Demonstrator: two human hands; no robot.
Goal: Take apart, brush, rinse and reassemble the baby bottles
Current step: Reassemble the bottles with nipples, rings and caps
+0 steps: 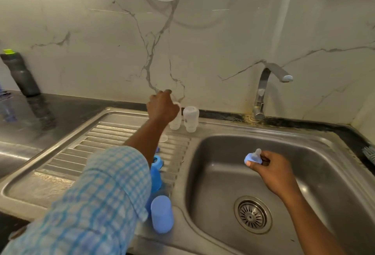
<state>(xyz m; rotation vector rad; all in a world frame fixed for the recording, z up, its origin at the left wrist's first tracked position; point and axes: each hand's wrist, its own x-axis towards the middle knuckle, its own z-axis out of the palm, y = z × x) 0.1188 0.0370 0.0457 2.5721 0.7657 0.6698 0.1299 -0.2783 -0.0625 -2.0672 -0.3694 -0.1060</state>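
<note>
At the back of the draining board (71, 159), hard against the marble wall, the left hand (162, 106) reaches out with its fingers (160, 94) curled over the top of an upright clear bottle (175, 123). The picture is blurred there, so I cannot tell whether they grip the collar or the body. A second clear bottle (190, 118) stands just beside it on the right, also upright. The right hand (274, 171) hovers over the sink basin (223, 183), thumb and fingertips pinching a blue collar with its teat (253, 158), teat pointing up. The coming move likely turns on this: the gripped bottle's long axis is vertical, and it lies forward and to the left of the right hand, well apart from it, across the basin's rim. To unscrew it the person would probably have to draw it back toward the basin or first set the collar down. The left hand is plainly nearer. A blue bottle (155, 175) stands near the left forearm, with a blue cap (162, 214) close to the front edge. The tap (265, 88) is behind the basin, and no water shows.
</note>
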